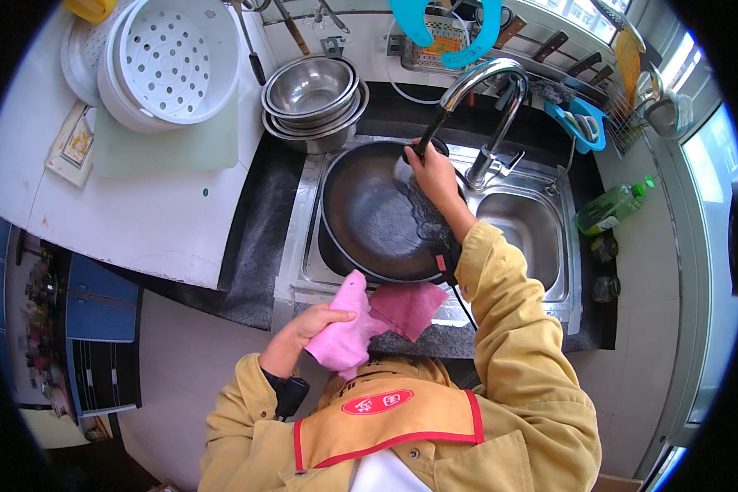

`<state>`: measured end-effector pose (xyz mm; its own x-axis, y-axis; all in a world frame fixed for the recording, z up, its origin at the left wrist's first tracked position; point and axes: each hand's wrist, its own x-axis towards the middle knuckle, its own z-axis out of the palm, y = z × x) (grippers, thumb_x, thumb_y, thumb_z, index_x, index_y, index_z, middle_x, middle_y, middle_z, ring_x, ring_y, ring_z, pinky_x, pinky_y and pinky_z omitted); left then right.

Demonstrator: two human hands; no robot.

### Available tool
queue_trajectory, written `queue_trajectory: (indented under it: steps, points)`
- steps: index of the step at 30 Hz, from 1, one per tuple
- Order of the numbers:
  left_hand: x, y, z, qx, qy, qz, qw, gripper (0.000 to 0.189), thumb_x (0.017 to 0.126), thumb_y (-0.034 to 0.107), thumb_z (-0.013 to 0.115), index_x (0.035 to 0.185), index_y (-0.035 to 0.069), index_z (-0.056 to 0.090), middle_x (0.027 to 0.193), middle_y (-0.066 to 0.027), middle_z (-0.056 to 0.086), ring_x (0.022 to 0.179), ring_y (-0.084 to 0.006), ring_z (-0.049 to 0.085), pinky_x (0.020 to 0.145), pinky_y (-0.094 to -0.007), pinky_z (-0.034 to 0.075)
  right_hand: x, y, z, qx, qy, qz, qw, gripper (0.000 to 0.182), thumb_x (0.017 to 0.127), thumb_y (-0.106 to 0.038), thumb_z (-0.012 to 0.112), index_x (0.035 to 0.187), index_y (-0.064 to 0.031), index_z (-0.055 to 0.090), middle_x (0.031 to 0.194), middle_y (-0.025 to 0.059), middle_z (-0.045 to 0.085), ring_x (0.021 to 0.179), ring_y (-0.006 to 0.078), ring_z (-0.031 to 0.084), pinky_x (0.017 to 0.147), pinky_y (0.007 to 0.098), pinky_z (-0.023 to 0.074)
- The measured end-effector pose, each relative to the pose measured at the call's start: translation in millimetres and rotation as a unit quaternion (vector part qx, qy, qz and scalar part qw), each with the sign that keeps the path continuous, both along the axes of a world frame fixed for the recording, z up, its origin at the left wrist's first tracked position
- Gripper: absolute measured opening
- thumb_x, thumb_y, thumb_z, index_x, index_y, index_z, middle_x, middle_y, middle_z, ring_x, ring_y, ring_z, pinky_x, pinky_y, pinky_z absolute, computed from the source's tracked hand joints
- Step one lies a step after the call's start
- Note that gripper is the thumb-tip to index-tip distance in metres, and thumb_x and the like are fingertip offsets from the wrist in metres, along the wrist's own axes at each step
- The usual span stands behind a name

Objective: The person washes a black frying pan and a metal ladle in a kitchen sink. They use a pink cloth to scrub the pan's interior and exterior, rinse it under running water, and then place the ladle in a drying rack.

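My left hand [321, 324] grips a pink cloth [348, 332] at the front edge of the sink. Beside it, a darker pink cloth [409, 307] lies over the sink's front rim. My right hand [432, 169] is closed around the black spout end of the chrome faucet [498, 69], above the wok's right side. Under it, a large dark wok [369, 215] sits over the left basin, with water running into it. My right forearm hides part of the wok's rim.
Right of the wok is a small steel basin [523, 230]. Stacked metal bowls [310, 92] stand behind left. A white colander [172, 61] rests on a pale cutting board [166, 150] on the left counter. A green bottle [612, 206] is at right; knives [550, 46] hang along the back wall.
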<state>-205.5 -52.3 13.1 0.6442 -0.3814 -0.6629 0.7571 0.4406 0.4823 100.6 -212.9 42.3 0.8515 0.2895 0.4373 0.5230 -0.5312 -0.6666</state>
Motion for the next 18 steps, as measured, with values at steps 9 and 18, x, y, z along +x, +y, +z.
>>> queue_trajectory:
  steps: [9, 18]
  points:
    - [-13, -13, -25, -0.07, -0.003, 0.023, 0.997, 0.036, 0.085, 0.017, 0.063, 0.114, -0.002, 0.054, 0.103, -0.0125, 0.062, 0.09, -0.0214, 0.063, 0.079, -0.035, 0.052, -43, 4, 25, 0.132, 0.322, 0.157, 0.924, 0.026, 0.09, -0.029, 0.057, 0.098, -0.0039, 0.059, 0.061, 0.0009, 0.055, 0.049, 0.0075, 0.05, 0.046, 0.0237, 0.0389]
    - [-14, -5, -38, -0.079, 0.007, 0.02, 0.997, 0.036, 0.085, 0.016, 0.062, 0.115, -0.001, 0.053, 0.104, -0.0127, 0.063, 0.091, -0.0228, 0.064, 0.081, -0.0355, 0.052, -54, -101, 48, -0.254, 0.079, 0.078, 0.961, 0.028, 0.086, -0.038, 0.054, 0.093, -0.0115, 0.062, 0.069, 0.0111, 0.065, 0.065, 0.0306, 0.064, 0.059, 0.0381, 0.0488]
